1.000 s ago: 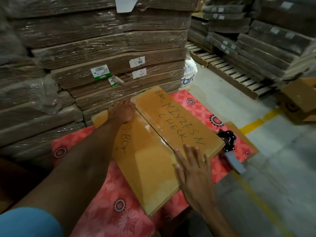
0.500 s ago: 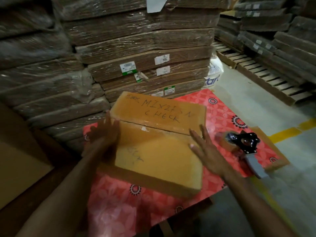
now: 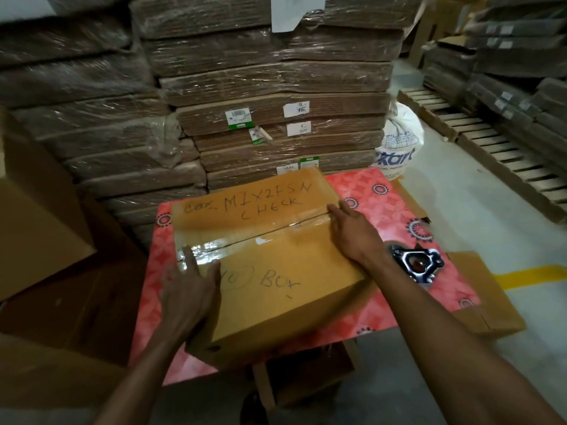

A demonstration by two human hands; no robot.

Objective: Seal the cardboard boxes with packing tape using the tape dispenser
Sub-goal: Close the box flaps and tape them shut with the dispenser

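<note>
A brown cardboard box (image 3: 276,271) with handwritten "MIX2FSN CHECK" and "BOX" lies flat on a small table with a red patterned cover (image 3: 383,204). Clear tape (image 3: 245,237) runs along its centre seam. My left hand (image 3: 190,289) lies on the box's left edge, fingers straight, at the tape's left end. My right hand (image 3: 352,231) rests flat on the box's right edge, over the tape's right end. The black tape dispenser (image 3: 415,265) sits on the cover just right of my right forearm, untouched.
Shrink-wrapped stacks of flat cardboard (image 3: 276,87) rise right behind the table. Brown boxes (image 3: 40,210) stand at the left. A flat cardboard piece (image 3: 484,296) lies under the cover's right side. A white sack (image 3: 399,142), wooden pallets (image 3: 478,139) and a yellow floor line (image 3: 534,273) are to the right.
The box has been turned on the table so its seam now runs left to right and lies flat. Both hands shifted onto the two ends of the taped seam.
</note>
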